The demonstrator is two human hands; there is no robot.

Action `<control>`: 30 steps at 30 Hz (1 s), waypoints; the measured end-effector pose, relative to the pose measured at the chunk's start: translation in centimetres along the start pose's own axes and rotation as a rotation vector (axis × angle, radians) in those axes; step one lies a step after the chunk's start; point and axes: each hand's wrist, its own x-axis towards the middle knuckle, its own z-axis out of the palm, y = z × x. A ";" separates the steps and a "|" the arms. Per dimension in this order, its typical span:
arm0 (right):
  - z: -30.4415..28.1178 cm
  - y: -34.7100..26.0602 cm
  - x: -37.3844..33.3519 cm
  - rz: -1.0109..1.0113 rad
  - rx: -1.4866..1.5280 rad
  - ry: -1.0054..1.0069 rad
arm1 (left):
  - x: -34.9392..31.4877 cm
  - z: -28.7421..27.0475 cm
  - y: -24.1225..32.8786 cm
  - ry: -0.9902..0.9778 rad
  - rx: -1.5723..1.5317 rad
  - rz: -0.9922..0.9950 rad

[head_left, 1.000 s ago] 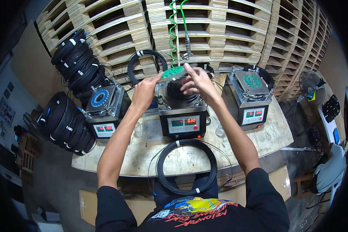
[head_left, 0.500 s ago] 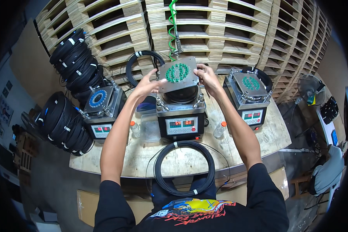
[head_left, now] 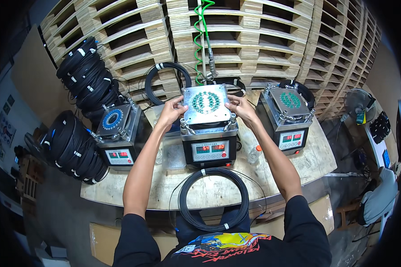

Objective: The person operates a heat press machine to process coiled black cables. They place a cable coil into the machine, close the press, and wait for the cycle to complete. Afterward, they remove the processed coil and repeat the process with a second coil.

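Observation:
Both hands hold opposite sides of a square metal plate (head_left: 192,94), level over the top of the middle machine (head_left: 209,150). Green connectors stand in rings on the plate. At the plate's left edge, my left hand (head_left: 172,112) grips with the thumb on top. My right hand (head_left: 242,109) pinches the right edge the same way. Whether the plate rests fully on the machine cannot be made out. The machine's front has a lit red digital display and buttons. A black cable coil (head_left: 184,200) lies in front of it, over the table edge and my lap.
Similar machines stand left (head_left: 120,153) and right (head_left: 292,139), each with a plate on top. Black cable coils (head_left: 69,147) are piled at the left. A clear bottle (head_left: 254,155) stands beside the middle machine. A green air hose (head_left: 205,22) hangs before wooden pallets (head_left: 272,26).
The plate, tilted and raised above the machine before, is now lower and level over its top. Both hands have come down with it. The air hose has shifted slightly.

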 end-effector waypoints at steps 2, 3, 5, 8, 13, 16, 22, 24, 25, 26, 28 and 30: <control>0.3 0.8 0.2 -0.058 -0.010 0.002 | -0.1 -0.3 -0.2 -0.020 -0.013 0.013; 0.5 0.7 0.1 -0.038 -0.014 -0.002 | -0.1 -0.3 -0.4 -0.021 0.007 0.001; 0.4 0.1 -0.4 -0.003 -0.023 -0.011 | 0.2 -0.3 -0.5 -0.023 0.048 -0.019; 0.3 -0.2 -0.3 0.020 -0.061 -0.011 | 0.3 -0.3 -0.9 -0.021 0.035 -0.016; 0.0 0.7 -0.2 -0.118 -0.192 0.082 | 0.7 -0.4 -2.6 -0.009 0.079 0.013; 0.4 -0.7 -1.6 -0.106 -0.212 0.133 | -0.5 -2.0 -4.2 0.022 0.130 0.076; -2.0 -1.6 -6.9 -0.253 -0.251 -0.065 | -7.8 -1.0 -0.6 -0.097 -0.005 0.090; -1.1 -2.5 -8.1 -0.175 -0.367 -0.118 | -8.7 -1.0 -0.9 -0.104 0.090 0.167; -0.4 -2.6 -8.3 -0.183 -0.408 -0.117 | -8.7 -0.7 -1.0 -0.087 0.164 0.221; 0.1 -2.8 -8.3 -0.192 -0.453 -0.110 | -8.4 -0.2 -1.2 -0.074 0.236 0.278; 1.1 -1.8 -7.6 -0.321 -0.436 -0.018 | -7.8 1.0 -1.5 0.019 0.363 0.361; 2.0 -1.1 -6.4 -0.466 -0.516 0.063 | -7.1 2.4 -0.8 0.117 0.477 0.476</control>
